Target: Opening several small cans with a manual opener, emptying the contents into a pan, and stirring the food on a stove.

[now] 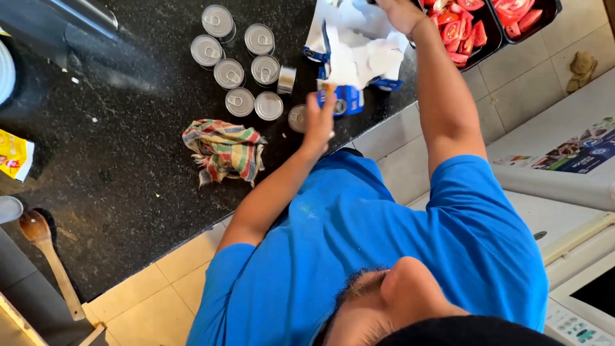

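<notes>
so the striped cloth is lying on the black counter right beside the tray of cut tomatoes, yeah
Not quite. In the head view the striped cloth does lie on the black counter, but beside the cluster of sealed tins; the tray of cut tomatoes sits far across.

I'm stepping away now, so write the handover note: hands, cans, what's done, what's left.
Left hand: reaching over the counter edge at the blue-and-white carton, beside one small can; its grip cannot be made out.
Right hand: on the torn white wrapping; grip hidden.
Cans: seven pull-tab cans stand clustered on the black counter, and one more can lies on its side.
Nearby: striped cloth, trays of cut tomatoes.
Done: the cans are out of the wrapping.
Left: all visible lids are still sealed, and the wrapping is still on the counter.
</notes>
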